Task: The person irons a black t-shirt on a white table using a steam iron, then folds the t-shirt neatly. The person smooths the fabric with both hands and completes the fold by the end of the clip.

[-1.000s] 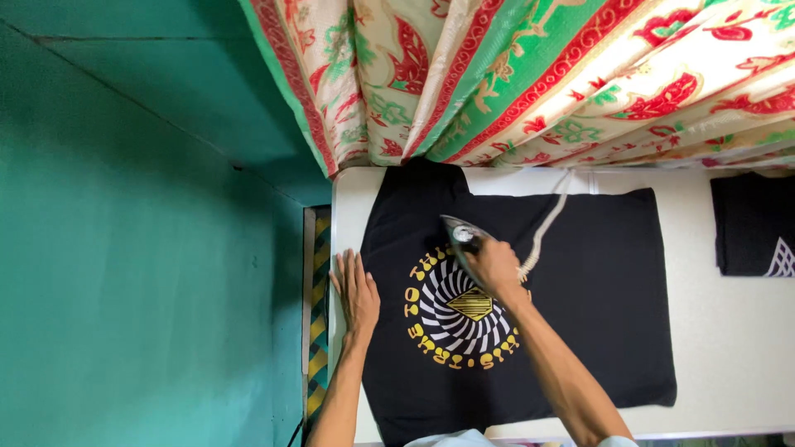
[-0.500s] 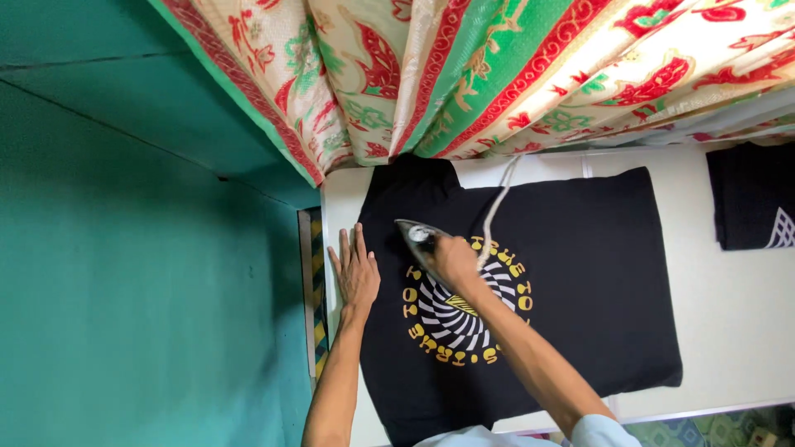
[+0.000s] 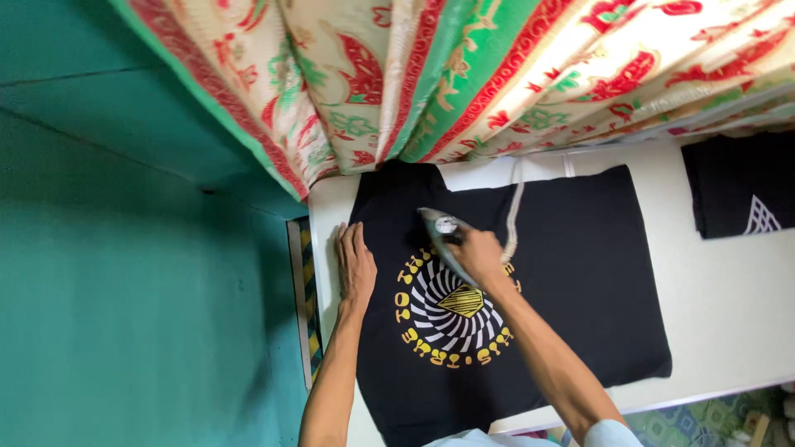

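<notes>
Teal wall (image 3: 124,290) at left. The left hand (image 3: 355,266) stays flat on the black T-shirt (image 3: 580,273) at the white worktop (image 3: 729,314) edge. The right hand (image 3: 480,255), grip closed around the iron (image 3: 443,232), has slid it slightly right over the printed circle (image 3: 451,310).

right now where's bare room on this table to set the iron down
The widest bare strip of white table lies between the black t-shirt and the folded dark garment. Crowded: the shirt's left half, where the left hand presses and the right hand grips the iron.
</notes>
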